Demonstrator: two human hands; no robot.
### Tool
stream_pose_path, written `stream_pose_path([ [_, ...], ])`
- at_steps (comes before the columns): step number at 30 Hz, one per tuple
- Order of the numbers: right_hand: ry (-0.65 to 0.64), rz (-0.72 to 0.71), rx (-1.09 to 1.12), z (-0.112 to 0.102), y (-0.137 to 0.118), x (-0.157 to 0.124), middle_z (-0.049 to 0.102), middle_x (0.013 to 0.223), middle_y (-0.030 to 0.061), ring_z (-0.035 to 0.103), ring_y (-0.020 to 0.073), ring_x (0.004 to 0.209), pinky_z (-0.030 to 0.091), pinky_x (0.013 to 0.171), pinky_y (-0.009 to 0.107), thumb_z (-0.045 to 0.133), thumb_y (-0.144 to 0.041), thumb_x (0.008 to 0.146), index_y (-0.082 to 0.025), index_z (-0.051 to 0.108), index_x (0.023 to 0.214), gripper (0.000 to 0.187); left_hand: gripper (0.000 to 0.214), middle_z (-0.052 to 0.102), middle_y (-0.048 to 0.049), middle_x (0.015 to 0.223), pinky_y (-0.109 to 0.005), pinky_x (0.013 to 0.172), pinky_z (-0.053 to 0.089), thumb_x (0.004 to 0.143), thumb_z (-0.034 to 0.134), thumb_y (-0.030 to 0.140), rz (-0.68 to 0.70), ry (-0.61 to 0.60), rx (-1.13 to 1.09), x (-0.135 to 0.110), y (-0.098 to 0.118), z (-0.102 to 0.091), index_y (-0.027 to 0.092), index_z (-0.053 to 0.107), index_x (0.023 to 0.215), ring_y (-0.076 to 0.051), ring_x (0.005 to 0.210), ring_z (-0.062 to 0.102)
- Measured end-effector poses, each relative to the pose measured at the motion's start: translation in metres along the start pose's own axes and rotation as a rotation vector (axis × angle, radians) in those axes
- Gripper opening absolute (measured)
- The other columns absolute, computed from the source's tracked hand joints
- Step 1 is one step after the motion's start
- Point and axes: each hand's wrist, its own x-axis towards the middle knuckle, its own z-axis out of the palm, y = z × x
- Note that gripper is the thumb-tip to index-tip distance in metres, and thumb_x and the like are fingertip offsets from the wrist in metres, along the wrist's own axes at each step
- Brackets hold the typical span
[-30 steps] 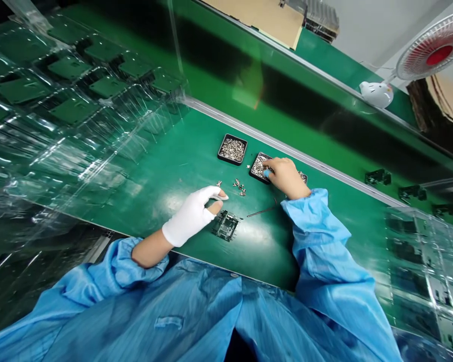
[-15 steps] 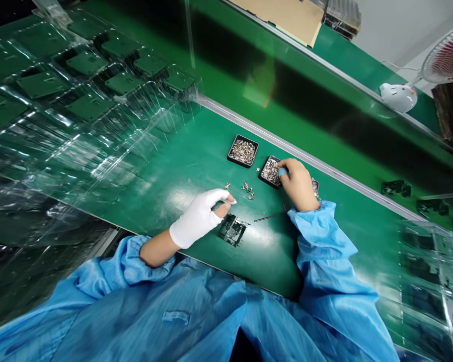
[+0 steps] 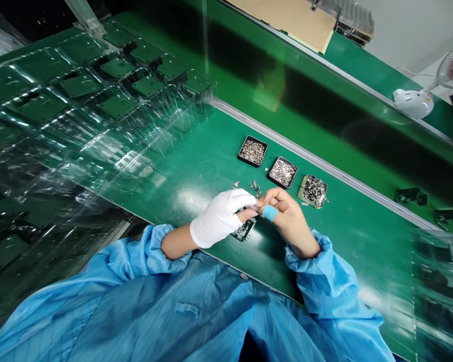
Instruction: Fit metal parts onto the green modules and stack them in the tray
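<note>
My left hand (image 3: 221, 218), in a white glove, has its fingers curled and pinched together just above a small dark circuit board part (image 3: 243, 230) that lies on the green bench. My right hand (image 3: 287, 216) is bare, with a blue cot on one finger. Its fingertips are pinched and meet the left fingertips over the part. What the pinched fingers hold is too small to make out. A few loose metal bits (image 3: 254, 187) lie just beyond the hands.
Three small trays of shiny metal parts, the left tray (image 3: 252, 150), the middle tray (image 3: 282, 172) and the right tray (image 3: 314, 190), sit in a row behind the hands. Clear plastic blister trays (image 3: 79, 115) are stacked at the left, more at the right (image 3: 438, 281). A small fan (image 3: 415, 102) stands on the far shelf.
My right hand left the middle tray and came back to meet the left hand over the circuit board part. The view shifted a little, and the thin tool on the bench is now hidden.
</note>
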Motion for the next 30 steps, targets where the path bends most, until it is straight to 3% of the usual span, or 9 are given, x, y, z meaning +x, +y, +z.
stream_pose_path([
  [5,0.014,0.018,0.034,0.013,0.004,-0.01,0.057,0.071,-0.0019,0.053,0.0122,0.062,0.045,0.059,0.025,0.071,-0.048,0.078,-0.022,0.056,0.083,0.031,0.036,0.064,-0.0035,0.069,-0.026,0.062,0.048,0.096,0.04,0.035,0.126,0.003,0.153,-0.005,0.005,0.0,0.018,0.059,0.07,-0.015,0.065,0.06],
  [10,-0.022,0.074,0.034,0.016,0.002,-0.017,0.058,0.068,-0.0016,0.054,0.0122,0.06,0.046,0.059,0.025,0.072,-0.049,0.077,-0.021,0.059,0.081,0.031,0.044,0.063,-0.0042,0.067,-0.025,0.058,0.046,0.098,0.03,0.035,0.213,-0.022,0.284,-0.015,0.009,-0.001,0.018,0.06,0.071,-0.015,0.062,0.059],
  [15,-0.062,0.042,-0.025,0.02,0.0,-0.029,0.062,0.076,0.0004,0.058,0.0132,0.068,0.048,0.066,0.026,0.068,-0.046,0.081,-0.021,0.062,0.087,0.027,0.051,0.064,-0.0036,0.067,-0.023,0.058,0.045,0.099,0.028,0.042,0.151,-0.036,0.172,-0.024,0.01,-0.004,0.017,0.06,0.068,-0.013,0.061,0.059],
  [19,-0.131,-0.022,-0.165,0.021,-0.002,-0.042,0.063,0.077,0.0,0.058,0.0122,0.066,0.046,0.062,0.024,0.064,-0.036,0.086,-0.02,0.061,0.087,0.016,0.053,0.063,-0.0008,0.062,-0.022,0.058,0.044,0.099,0.03,0.046,0.171,-0.144,0.057,-0.033,0.011,-0.009,0.017,0.057,0.064,-0.011,0.057,0.057],
  [23,-0.318,-0.042,-0.33,0.018,-0.01,-0.047,0.064,0.08,0.0009,0.057,0.012,0.068,0.046,0.063,0.023,0.057,-0.025,0.088,-0.019,0.06,0.086,0.007,0.051,0.063,-0.0019,0.064,-0.025,0.057,0.044,0.099,0.03,0.044,0.252,-0.276,0.1,-0.04,0.008,-0.011,0.018,0.058,0.065,-0.013,0.057,0.057],
  [26,-0.313,-0.116,-0.402,0.011,-0.013,-0.046,0.062,0.081,0.0012,0.058,0.0132,0.072,0.046,0.067,0.024,0.055,-0.021,0.089,-0.019,0.059,0.086,0.005,0.045,0.066,-0.0072,0.083,-0.032,0.073,0.05,0.092,0.039,0.056,0.189,-0.207,0.051,-0.043,0.001,-0.01,0.018,0.061,0.085,-0.019,0.078,0.063],
  [28,-0.176,-0.193,-0.444,0.004,-0.009,-0.042,0.062,0.088,0.0031,0.058,0.0148,0.081,0.046,0.074,0.027,0.055,-0.02,0.089,-0.02,0.059,0.085,0.006,0.055,0.062,-0.0152,0.113,-0.042,0.092,0.048,0.083,0.053,0.061,0.079,-0.177,0.034,-0.044,-0.007,-0.007,0.015,0.055,0.113,-0.027,0.108,0.059],
  [30,-0.039,-0.267,-0.513,-0.001,-0.001,-0.038,0.06,0.096,0.0051,0.057,0.0169,0.09,0.046,0.083,0.031,0.055,-0.02,0.09,-0.02,0.059,0.082,0.008,0.067,0.051,-0.0194,0.13,-0.049,0.102,0.042,0.077,0.063,0.052,-0.026,-0.244,0.042,-0.044,-0.015,-0.002,0.014,0.043,0.129,-0.032,0.125,0.047],
])
